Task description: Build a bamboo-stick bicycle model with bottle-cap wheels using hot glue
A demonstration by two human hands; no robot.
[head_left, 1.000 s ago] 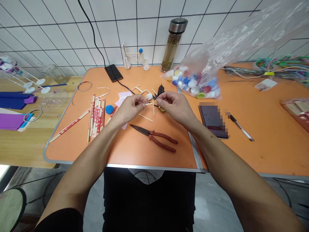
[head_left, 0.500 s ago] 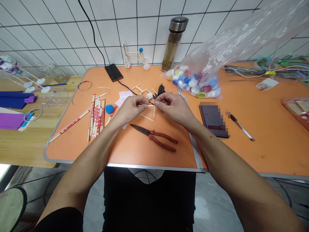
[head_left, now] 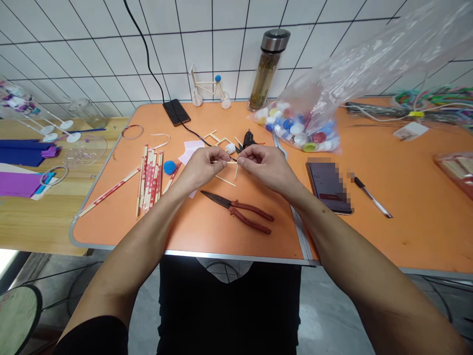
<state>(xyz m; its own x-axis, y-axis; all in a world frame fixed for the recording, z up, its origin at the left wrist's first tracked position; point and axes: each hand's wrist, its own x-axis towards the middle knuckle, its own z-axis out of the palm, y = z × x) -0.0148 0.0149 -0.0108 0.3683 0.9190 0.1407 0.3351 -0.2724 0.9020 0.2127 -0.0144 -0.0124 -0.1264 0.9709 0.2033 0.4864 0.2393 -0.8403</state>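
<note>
My left hand [head_left: 209,165] and my right hand [head_left: 264,164] meet over the orange table, fingertips pinched close together. A short pale wooden stick [head_left: 232,163] spans the small gap between them, with both hands closed on its ends. More thin sticks [head_left: 225,181] show just below the fingers; whether they are joined to the held one I cannot tell. Behind the hands lie a stick frame [head_left: 221,142] with a white cap [head_left: 230,148] and a black glue gun [head_left: 249,139]. Pliers with red-brown handles [head_left: 236,209] rest in front of the hands.
Paper-wrapped chopsticks [head_left: 150,180] and a blue cap [head_left: 169,167] lie left. A stick model [head_left: 207,88] and a tea bottle [head_left: 269,69] stand by the wall. Right are a bag of caps [head_left: 299,128], a phone [head_left: 327,185] and a pen [head_left: 372,196].
The view has shifted very slightly, so everything sits a little lower and further right. Both hands keep the same pinch at the same spot; nothing else has visibly moved.
</note>
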